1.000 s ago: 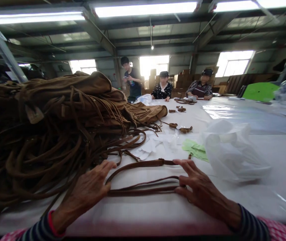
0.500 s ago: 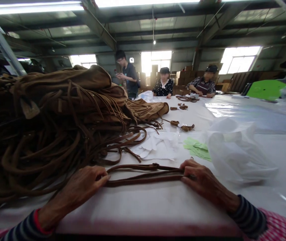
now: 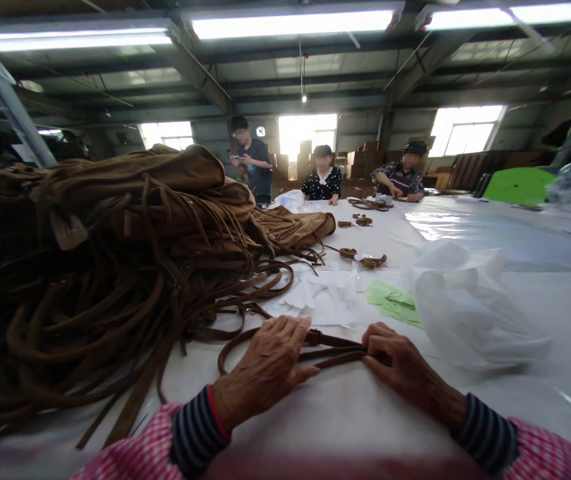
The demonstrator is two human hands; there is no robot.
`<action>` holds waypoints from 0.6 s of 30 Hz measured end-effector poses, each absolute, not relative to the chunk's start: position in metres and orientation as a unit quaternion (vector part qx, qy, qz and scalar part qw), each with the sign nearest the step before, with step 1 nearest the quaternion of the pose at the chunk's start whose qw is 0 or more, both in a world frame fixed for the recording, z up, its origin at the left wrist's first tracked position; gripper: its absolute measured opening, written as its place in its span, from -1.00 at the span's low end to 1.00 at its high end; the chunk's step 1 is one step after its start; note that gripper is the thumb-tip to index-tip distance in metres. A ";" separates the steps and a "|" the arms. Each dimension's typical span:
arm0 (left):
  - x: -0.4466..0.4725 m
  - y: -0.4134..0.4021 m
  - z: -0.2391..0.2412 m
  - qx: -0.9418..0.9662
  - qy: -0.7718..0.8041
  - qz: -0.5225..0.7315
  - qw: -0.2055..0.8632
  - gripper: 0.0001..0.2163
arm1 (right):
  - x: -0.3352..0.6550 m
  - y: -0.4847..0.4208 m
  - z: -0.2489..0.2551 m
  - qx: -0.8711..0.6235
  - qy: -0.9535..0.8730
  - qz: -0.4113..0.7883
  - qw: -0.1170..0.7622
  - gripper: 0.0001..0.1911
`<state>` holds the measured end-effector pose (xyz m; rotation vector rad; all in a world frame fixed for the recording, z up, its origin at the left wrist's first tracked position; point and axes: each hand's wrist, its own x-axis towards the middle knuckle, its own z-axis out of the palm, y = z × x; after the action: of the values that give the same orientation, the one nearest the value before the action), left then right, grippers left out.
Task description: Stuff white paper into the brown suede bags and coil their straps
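A long brown leather strap [image 3: 338, 341] lies folded in loops on the white table, with a small buckle near its middle. At its right end my right hand [image 3: 404, 367] has its fingers closed round the bundled layers. My left hand [image 3: 268, 365] rests over the strap's left half, fingers stretched out and thumb apart; it covers part of the strap, and whether the palm presses on it is hidden. The strap's rounded left loop [image 3: 222, 357] shows beyond the left hand.
To the left rises a pile of brown bags [image 3: 165, 193] with trailing straps. White paper pieces [image 3: 323, 297], green slips [image 3: 393, 303] and a clear plastic bag [image 3: 470, 313] lie ahead. Coiled straps [image 3: 373, 261] sit farther off. Several people [image 3: 321, 180] are at the far side.
My left hand has let go of the strap's left end and moved right along it, its fingers now spread over it. My right hand keeps its hold in nearly the same place.
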<state>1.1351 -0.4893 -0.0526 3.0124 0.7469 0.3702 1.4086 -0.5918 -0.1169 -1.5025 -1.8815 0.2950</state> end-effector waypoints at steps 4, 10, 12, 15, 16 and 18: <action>1.167 -0.484 -0.079 0.963 0.253 0.088 -0.001 -0.60 | 1.408 -0.591 -0.114 -0.594 -0.704 0.113 0.374 -0.79; 1.159 -0.481 -0.088 0.976 0.184 0.117 -0.022 -0.67 | 1.407 -0.597 -0.106 -0.688 -0.634 0.076 0.346 -0.77; 1.157 -0.482 -0.084 0.982 0.150 0.114 -0.017 -0.66 | 1.408 -0.597 -0.104 -0.695 -0.619 0.097 0.352 -0.66; 1.156 -0.479 -0.080 0.984 0.127 0.129 0.002 -0.62 | 1.410 -0.595 -0.102 -0.693 -0.618 0.118 0.352 -0.56; 1.155 -0.478 -0.081 0.983 0.125 0.135 0.005 -0.64 | 1.410 -0.594 -0.101 -0.692 -0.623 0.114 0.347 -0.58; 1.154 -0.475 -0.087 0.980 0.130 0.148 0.003 -0.68 | 1.409 -0.593 -0.101 -0.690 -0.633 0.100 0.336 -0.67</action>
<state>1.1536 -0.4752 -0.0873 3.0739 0.4061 0.4647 1.4090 -0.5925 -0.1010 -1.8004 -1.6503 0.2618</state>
